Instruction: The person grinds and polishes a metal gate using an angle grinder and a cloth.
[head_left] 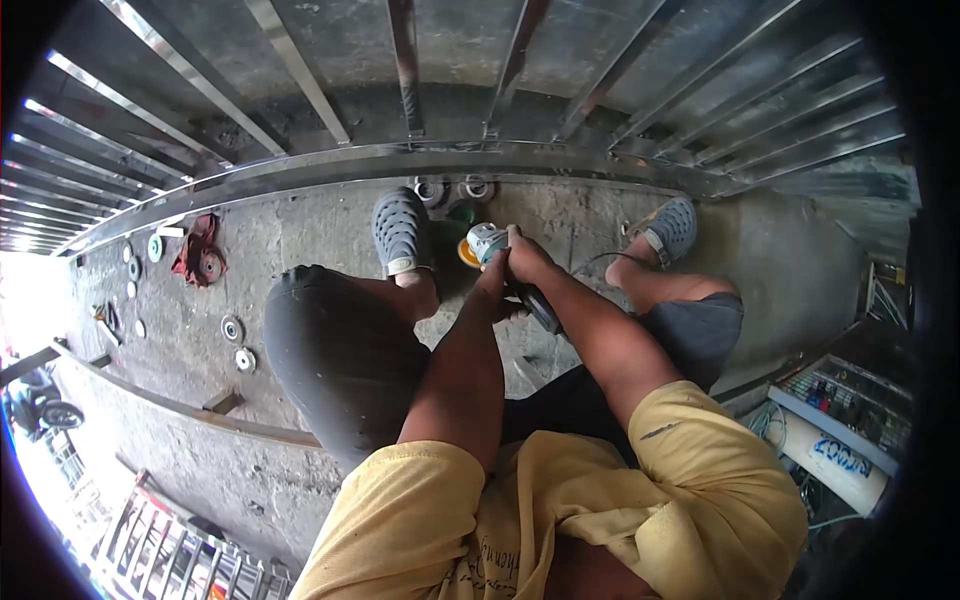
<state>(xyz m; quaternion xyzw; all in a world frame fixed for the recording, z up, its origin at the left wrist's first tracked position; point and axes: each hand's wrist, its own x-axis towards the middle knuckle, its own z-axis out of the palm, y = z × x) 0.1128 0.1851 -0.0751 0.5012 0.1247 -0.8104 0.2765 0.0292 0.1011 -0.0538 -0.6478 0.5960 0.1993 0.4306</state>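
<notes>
An angle grinder (pixel 541 309) with a dark body, a silver and teal head and a yellow-orange disc (pixel 467 254) is held low between my feet. My left hand (pixel 494 280) grips it from the left, some fingers showing beneath the wrist. My right hand (pixel 528 258) is closed around it just behind the head. Both forearms hide much of the body. The disc side points left, near a grey clog (pixel 400 230) on my left foot. A dark cord (pixel 597 258) runs off to the right toward my other clog (pixel 673 232).
A metal railing frame with upright bars (pixel 407 75) and a long bottom rail (pixel 330 168) stands just ahead. Grinding discs (pixel 232 329) and a dark red cloth (pixel 200 250) lie on the concrete floor at left. A metal bar (pixel 190 402) crosses at left; a white cylinder (pixel 830 462) lies at right.
</notes>
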